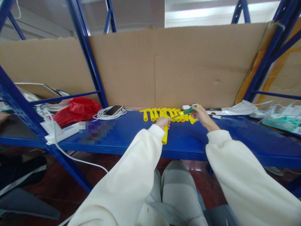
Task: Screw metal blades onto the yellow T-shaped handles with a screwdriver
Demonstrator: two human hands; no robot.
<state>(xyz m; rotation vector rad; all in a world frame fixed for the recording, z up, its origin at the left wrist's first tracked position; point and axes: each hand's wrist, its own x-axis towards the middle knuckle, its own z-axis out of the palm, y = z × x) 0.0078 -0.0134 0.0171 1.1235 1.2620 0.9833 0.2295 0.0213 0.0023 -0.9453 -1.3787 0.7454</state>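
My left hand (162, 122) is closed round a yellow plastic piece (165, 137) whose hollow tube end points down toward me. In my closed right hand (199, 115) is a screwdriver (188, 110) with a green and yellow handle. Its thin metal shaft slants down to the left and reaches the piece at my left hand; the tip is too small to make out. Behind both hands, a row of similar yellow T-shaped pieces (145, 116) lies along the back of the blue shelf (131, 131). One small yellow piece (192, 120) rests just below my right hand.
Cardboard (122, 69) walls off the back between blue metal posts (90, 56). To the left are a phone (114, 110) on a coiled white cable (103, 114), a red plastic bag (75, 110) and a white power strip (68, 132). White packaging (240, 108) lies at the right.
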